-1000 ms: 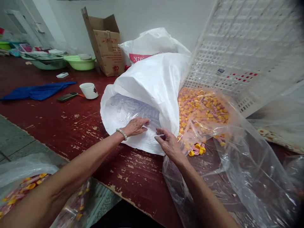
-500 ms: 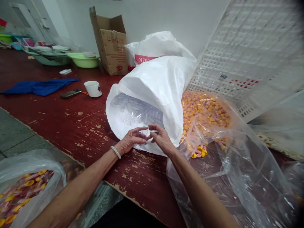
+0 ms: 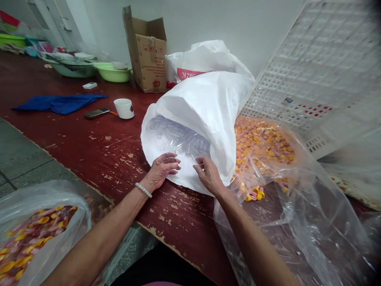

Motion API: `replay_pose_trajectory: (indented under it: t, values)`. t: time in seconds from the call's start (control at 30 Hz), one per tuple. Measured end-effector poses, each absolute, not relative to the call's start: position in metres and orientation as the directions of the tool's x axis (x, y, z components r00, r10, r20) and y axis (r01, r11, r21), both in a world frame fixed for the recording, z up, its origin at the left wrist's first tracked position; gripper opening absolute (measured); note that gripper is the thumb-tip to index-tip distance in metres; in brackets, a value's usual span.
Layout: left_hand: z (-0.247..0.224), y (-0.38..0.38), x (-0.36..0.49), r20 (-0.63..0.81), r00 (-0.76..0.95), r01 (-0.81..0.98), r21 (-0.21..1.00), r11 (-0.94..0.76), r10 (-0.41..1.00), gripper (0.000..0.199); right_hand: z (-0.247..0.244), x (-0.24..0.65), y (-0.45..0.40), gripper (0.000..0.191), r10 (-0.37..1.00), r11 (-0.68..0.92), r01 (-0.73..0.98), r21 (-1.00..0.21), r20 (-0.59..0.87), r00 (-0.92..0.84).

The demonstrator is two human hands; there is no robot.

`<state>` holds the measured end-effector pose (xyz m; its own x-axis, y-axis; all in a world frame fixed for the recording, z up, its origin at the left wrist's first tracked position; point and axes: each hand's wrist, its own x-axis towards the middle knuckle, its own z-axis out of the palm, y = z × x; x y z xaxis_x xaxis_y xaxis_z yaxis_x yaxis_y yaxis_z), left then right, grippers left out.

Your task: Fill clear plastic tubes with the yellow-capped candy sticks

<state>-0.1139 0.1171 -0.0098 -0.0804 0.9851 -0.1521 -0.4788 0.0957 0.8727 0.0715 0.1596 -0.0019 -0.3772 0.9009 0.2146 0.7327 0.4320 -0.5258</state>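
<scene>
A large white woven sack lies on its side with its mouth toward me. Inside it are many clear plastic tubes. My left hand, with a beaded bracelet at the wrist, is at the lower left of the mouth. Its fingers are curled, and whatever they may hold is too clear to make out. At the lower right of the mouth, my right hand pinches what looks like a clear plastic tube between thumb and fingertips. A gap separates the two hands.
Right of the sack, clear plastic sheeting partly covers yellow-and-pink small pieces. A white crate leans behind. A bag of similar pieces stands lower left. On the red table are a cup, a phone and a blue cloth.
My hands were close together at the sack's mouth and have moved apart, the left one outward to the left. The view has shifted slightly to the left.
</scene>
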Motion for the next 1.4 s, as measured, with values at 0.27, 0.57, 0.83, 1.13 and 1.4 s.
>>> replay_pose_trajectory:
  t: [0.27, 0.57, 0.83, 1.13, 1.4]
  values:
    - [-0.004, 0.101, -0.106, -0.18, 0.036, -0.372, 0.911, 0.18, 0.983, 0.043, 0.022, 0.079, 0.102, 0.027, 0.761, 0.616, 0.543, -0.57, 0.253, -0.598]
    - [-0.008, 0.08, -0.077, -0.024, 0.166, -0.051, 0.998, 0.033, 0.986, 0.052, 0.02, 0.077, 0.089, 0.022, 0.917, 0.361, 0.36, -0.86, 0.258, -0.305]
    - [-0.006, 0.071, -0.054, 0.097, 0.03, 0.071, 0.993, -0.099, 0.995, 0.035, 0.028, 0.14, 0.066, 0.017, 0.844, 0.533, 0.45, -0.716, 0.484, -0.23]
    - [-0.005, 0.046, -0.036, 0.076, 0.055, 0.018, 0.997, -0.078, 0.996, 0.034, -0.022, 0.282, 0.119, 0.032, 0.956, 0.077, 0.858, -0.507, 0.282, 0.081]
    - [-0.007, 0.038, -0.026, 0.022, 0.049, -0.001, 1.0, -0.022, 0.999, 0.034, -0.04, 0.256, 0.097, 0.031, 0.938, 0.314, 0.923, -0.222, 0.223, -0.266]
